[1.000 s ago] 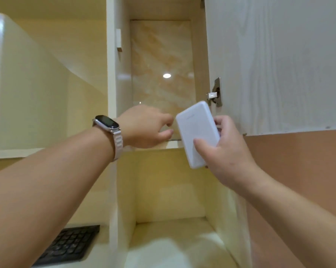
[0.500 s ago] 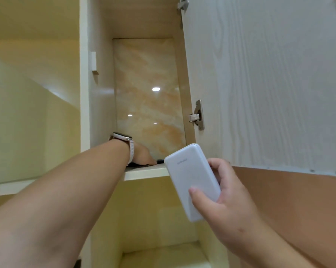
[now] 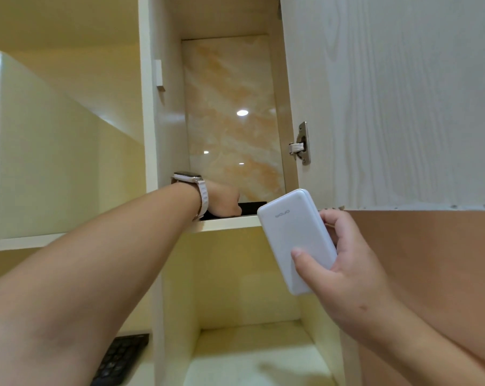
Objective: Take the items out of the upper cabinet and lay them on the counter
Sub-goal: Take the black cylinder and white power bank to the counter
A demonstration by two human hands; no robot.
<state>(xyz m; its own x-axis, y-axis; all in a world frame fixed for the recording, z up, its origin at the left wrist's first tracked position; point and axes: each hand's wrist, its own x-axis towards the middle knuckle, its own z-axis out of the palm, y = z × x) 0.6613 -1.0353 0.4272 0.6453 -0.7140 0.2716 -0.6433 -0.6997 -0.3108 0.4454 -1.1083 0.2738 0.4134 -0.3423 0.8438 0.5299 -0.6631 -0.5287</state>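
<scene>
**Reaching into the open cabinet**

The right hand (image 3: 344, 274) grasps a white power bank (image 3: 294, 235) at 4 o'clock. The left hand (image 3: 224, 201) rests on a flat black item (image 3: 249, 208) on the shelf (image 3: 227, 222); its grip cannot be told. Marble backs the cabinet.

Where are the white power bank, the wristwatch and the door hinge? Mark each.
white power bank (image 3: 294, 238), head view, middle of its front face.
wristwatch (image 3: 203, 195), head view, pale strap at the wrist.
door hinge (image 3: 302, 144), head view, metal plate.

The left hand (image 3: 224, 201) reaches up with fingers curled, while the right hand (image 3: 344, 270) is raised, fingers clasped.
</scene>
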